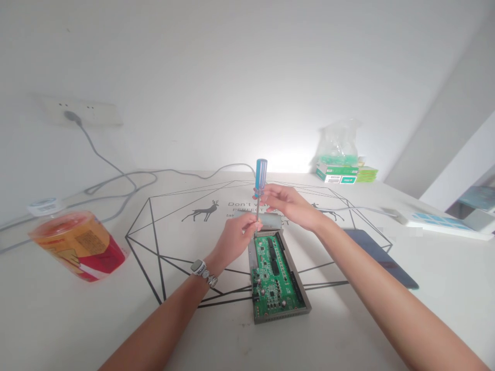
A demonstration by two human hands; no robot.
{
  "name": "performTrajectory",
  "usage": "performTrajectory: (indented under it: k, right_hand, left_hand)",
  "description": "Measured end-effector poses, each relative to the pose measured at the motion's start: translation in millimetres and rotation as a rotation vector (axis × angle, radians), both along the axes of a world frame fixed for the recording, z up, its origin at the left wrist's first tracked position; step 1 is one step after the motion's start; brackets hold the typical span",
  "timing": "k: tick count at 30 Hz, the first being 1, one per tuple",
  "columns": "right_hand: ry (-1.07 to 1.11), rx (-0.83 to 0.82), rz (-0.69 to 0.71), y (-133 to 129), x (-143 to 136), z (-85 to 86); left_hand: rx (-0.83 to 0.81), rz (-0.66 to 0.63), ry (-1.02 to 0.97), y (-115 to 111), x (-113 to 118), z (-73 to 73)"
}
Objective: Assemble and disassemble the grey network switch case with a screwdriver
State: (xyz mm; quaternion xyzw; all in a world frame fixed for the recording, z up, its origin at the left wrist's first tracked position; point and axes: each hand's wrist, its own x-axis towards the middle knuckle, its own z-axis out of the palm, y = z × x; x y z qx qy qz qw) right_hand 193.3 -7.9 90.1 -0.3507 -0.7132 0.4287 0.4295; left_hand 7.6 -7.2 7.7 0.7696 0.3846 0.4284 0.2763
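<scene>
A screwdriver (261,175) with a blue, striped handle stands upright over the far left corner of a green circuit board (273,273). The board lies in a shallow grey metal housing (303,293) on the table. My right hand (286,202) is closed with its fingertips at the lower end of the handle. Lower down, my left hand (240,234) pinches the shaft close to the board. The screwdriver's tip is too small to make out at the corner. On my left wrist sits a watch (198,266). Behind the housing lies a greyish part (270,221), partly hidden.
A bottle with an orange and red label (83,245) stands at the left. Grey cables (135,188) run from a wall socket (85,112). A dark tablet-like slab (381,257) lies right, partly behind my forearm. Small boxes (337,172) and a white calendar-like board (441,222) are farther back.
</scene>
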Motion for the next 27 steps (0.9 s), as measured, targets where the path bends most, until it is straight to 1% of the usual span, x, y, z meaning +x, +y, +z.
performTrajectory:
  k: [5,7,9,12,19,24,27]
  right_hand:
    - [0.03,0.032,0.034,3,-1,-2.9]
    - [0.049,0.062,0.018,4,-3,-4.4]
    - [0.066,0.096,-0.046,6,-6,-6.3]
    - [0.081,0.141,-0.178,8,-13,-9.3]
    - [0.071,0.18,-0.388,3,-27,-13.0]
    - [0.081,0.209,-0.457,-2,-33,-14.5]
    - [0.068,0.163,-0.42,-3,-30,-10.8]
  left_hand:
    - [-0.023,-0.02,-0.004,0,0,-0.1]
    - [-0.031,-0.024,0.001,0,-1,0.4]
    - [-0.028,-0.028,0.01,0,-1,1.3]
    - [-0.017,-0.038,0.006,-1,-1,2.2]
    - [0.0,-0.041,0.011,-1,1,0.5]
    - [0.013,-0.036,0.02,0,0,-0.8]
    - [0.009,-0.045,0.015,1,-1,-1.7]
